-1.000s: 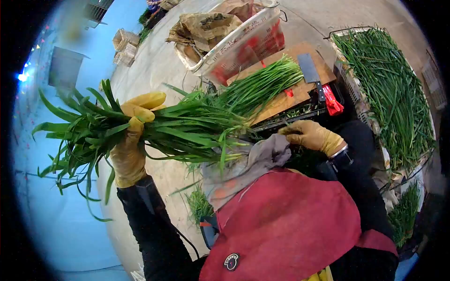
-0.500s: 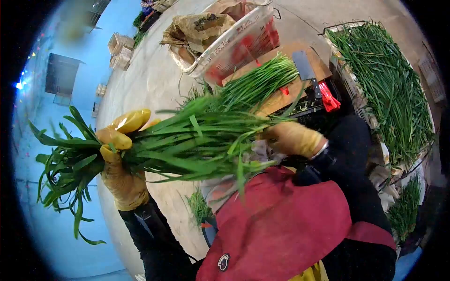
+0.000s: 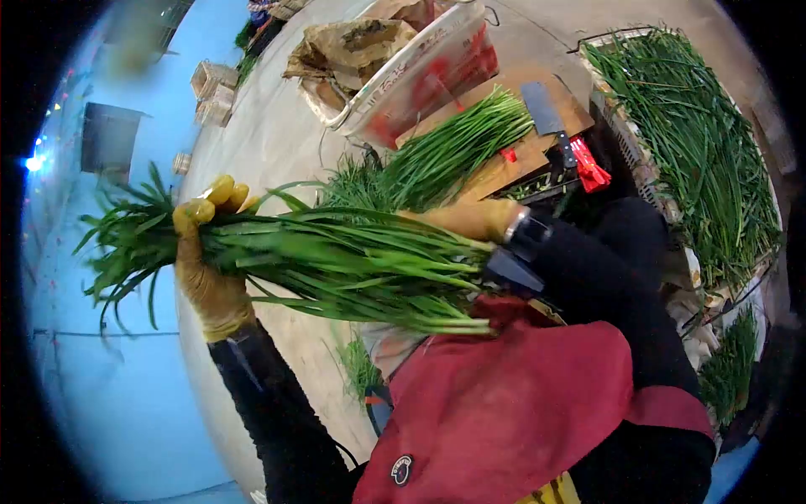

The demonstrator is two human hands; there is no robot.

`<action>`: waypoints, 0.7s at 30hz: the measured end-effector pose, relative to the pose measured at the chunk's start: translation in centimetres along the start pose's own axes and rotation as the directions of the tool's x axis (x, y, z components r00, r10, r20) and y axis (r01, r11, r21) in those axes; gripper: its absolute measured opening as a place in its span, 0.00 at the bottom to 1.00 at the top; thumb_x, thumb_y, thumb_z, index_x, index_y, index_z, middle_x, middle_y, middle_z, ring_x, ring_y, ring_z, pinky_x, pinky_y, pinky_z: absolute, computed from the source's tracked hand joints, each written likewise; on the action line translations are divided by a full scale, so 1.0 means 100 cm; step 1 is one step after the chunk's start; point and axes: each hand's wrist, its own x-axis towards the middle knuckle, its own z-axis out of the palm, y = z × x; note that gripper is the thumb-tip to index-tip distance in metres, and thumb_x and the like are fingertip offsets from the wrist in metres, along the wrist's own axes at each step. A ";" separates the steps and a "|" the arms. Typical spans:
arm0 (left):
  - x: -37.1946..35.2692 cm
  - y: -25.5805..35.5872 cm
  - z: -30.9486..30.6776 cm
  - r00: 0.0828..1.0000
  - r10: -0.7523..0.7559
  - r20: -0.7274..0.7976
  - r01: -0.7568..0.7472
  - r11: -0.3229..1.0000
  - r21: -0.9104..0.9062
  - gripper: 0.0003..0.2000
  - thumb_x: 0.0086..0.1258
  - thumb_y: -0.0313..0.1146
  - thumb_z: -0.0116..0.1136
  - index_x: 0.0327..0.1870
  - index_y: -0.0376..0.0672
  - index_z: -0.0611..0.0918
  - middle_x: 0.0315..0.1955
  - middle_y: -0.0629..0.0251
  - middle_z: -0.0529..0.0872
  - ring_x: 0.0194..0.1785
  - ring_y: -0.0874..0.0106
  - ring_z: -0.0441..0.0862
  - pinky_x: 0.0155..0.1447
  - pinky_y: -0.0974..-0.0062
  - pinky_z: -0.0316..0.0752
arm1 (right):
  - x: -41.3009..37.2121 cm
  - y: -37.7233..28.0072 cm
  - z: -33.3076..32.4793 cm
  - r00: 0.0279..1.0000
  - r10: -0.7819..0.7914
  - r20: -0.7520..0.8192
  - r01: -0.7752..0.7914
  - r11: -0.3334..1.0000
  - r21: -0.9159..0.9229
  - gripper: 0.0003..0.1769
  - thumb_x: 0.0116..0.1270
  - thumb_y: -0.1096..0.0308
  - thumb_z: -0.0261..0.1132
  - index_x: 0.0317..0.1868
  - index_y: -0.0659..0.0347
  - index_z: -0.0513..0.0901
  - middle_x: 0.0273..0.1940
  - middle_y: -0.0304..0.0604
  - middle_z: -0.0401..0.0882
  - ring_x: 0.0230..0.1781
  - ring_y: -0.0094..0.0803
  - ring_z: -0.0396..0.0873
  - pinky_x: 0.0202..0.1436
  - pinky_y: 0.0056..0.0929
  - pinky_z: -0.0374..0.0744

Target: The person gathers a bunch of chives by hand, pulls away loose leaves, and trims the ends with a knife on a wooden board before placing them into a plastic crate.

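The left hand (image 3: 210,281) clamps a leafy bunch (image 3: 361,260); the right hand (image 3: 474,220) meets its far edge, grip unclear; a cleaver (image 3: 541,107) lies beyond it.

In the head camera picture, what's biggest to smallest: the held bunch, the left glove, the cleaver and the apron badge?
1. held bunch
2. left glove
3. cleaver
4. badge

No two look alike in size here.

single head view, facing forward and down, apron (image 3: 504,403) close below
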 end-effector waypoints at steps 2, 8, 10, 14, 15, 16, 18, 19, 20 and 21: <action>-0.008 -0.024 -0.027 0.967 -0.056 -0.249 0.056 0.998 -0.007 0.17 0.76 0.46 0.52 0.44 0.39 0.82 0.48 0.52 0.85 0.53 0.60 0.82 0.59 0.58 0.78 | -0.021 -0.020 0.022 0.922 0.354 -0.154 -0.321 0.925 0.204 0.29 0.79 0.52 0.47 0.71 0.61 0.63 0.68 0.40 0.69 0.65 0.25 0.67 0.71 0.25 0.63; -0.060 -0.105 -0.089 0.785 -0.234 -0.573 0.187 0.972 -0.141 0.22 0.74 0.49 0.53 0.47 0.34 0.82 0.45 0.56 0.86 0.49 0.64 0.82 0.54 0.63 0.79 | -0.029 -0.094 0.015 0.719 0.689 0.090 -0.435 0.345 0.832 0.25 0.72 0.51 0.60 0.60 0.60 0.79 0.43 0.36 0.83 0.38 0.21 0.77 0.42 0.23 0.78; -0.084 -0.122 -0.092 0.688 -0.299 -0.661 0.244 0.953 -0.178 0.21 0.74 0.49 0.54 0.47 0.35 0.82 0.43 0.56 0.86 0.45 0.65 0.83 0.51 0.63 0.80 | -0.031 -0.088 0.008 0.723 0.689 0.044 -0.604 0.601 0.523 0.23 0.71 0.53 0.61 0.56 0.61 0.82 0.38 0.35 0.83 0.33 0.21 0.75 0.36 0.21 0.76; -0.132 -0.160 -0.103 0.554 -0.391 -0.735 0.282 0.919 -0.275 0.19 0.72 0.49 0.57 0.46 0.38 0.82 0.41 0.58 0.86 0.43 0.64 0.84 0.49 0.61 0.81 | -0.049 -0.068 -0.004 0.602 0.798 0.018 -0.778 0.582 0.237 0.21 0.70 0.53 0.61 0.50 0.62 0.84 0.31 0.35 0.80 0.30 0.20 0.73 0.33 0.22 0.74; -0.153 -0.183 -0.119 0.595 -0.387 -0.704 0.257 0.922 -0.289 0.19 0.72 0.49 0.57 0.46 0.39 0.82 0.41 0.58 0.86 0.43 0.64 0.84 0.50 0.60 0.81 | -0.057 -0.063 -0.004 0.614 0.789 0.015 -0.777 0.601 0.190 0.21 0.70 0.52 0.61 0.49 0.62 0.85 0.30 0.35 0.80 0.29 0.20 0.73 0.32 0.23 0.73; -0.167 -0.195 -0.129 0.540 -0.442 -0.716 0.269 0.897 -0.350 0.19 0.72 0.48 0.56 0.46 0.39 0.82 0.41 0.58 0.86 0.44 0.63 0.84 0.51 0.60 0.81 | -0.067 -0.061 -0.004 0.637 0.770 -0.034 -0.751 0.631 0.194 0.19 0.70 0.54 0.60 0.47 0.63 0.85 0.27 0.37 0.79 0.26 0.21 0.72 0.31 0.24 0.73; -0.188 -0.207 -0.139 0.479 -0.521 -0.707 0.254 0.853 -0.457 0.19 0.74 0.48 0.54 0.46 0.39 0.82 0.43 0.58 0.86 0.45 0.63 0.83 0.52 0.58 0.80 | -0.075 -0.088 -0.028 0.503 0.863 -0.041 -0.849 0.503 0.160 0.14 0.70 0.60 0.61 0.44 0.61 0.87 0.29 0.33 0.79 0.23 0.19 0.70 0.25 0.21 0.68; -0.198 -0.213 -0.144 0.455 -0.509 -0.731 0.222 0.859 -0.461 0.19 0.75 0.48 0.52 0.47 0.39 0.82 0.44 0.58 0.85 0.47 0.63 0.83 0.52 0.57 0.79 | -0.081 -0.098 -0.038 0.493 0.868 -0.065 -0.851 0.496 0.171 0.13 0.70 0.61 0.61 0.42 0.59 0.88 0.27 0.32 0.79 0.20 0.17 0.67 0.22 0.19 0.65; -0.203 -0.215 -0.144 0.458 -0.513 -0.726 0.220 0.857 -0.467 0.19 0.76 0.49 0.49 0.46 0.40 0.81 0.43 0.58 0.85 0.46 0.62 0.83 0.52 0.57 0.80 | -0.087 -0.109 -0.049 0.482 0.872 -0.089 -0.853 0.490 0.182 0.12 0.70 0.61 0.61 0.40 0.58 0.89 0.26 0.31 0.78 0.17 0.15 0.64 0.19 0.18 0.61; -0.209 -0.216 -0.142 0.460 -0.517 -0.722 0.221 0.854 -0.472 0.20 0.77 0.49 0.45 0.46 0.40 0.81 0.42 0.57 0.85 0.45 0.60 0.82 0.51 0.56 0.80 | -0.101 -0.102 -0.055 0.475 0.869 -0.139 -0.822 0.494 0.283 0.12 0.70 0.63 0.61 0.39 0.58 0.89 0.28 0.31 0.81 0.17 0.13 0.64 0.19 0.16 0.61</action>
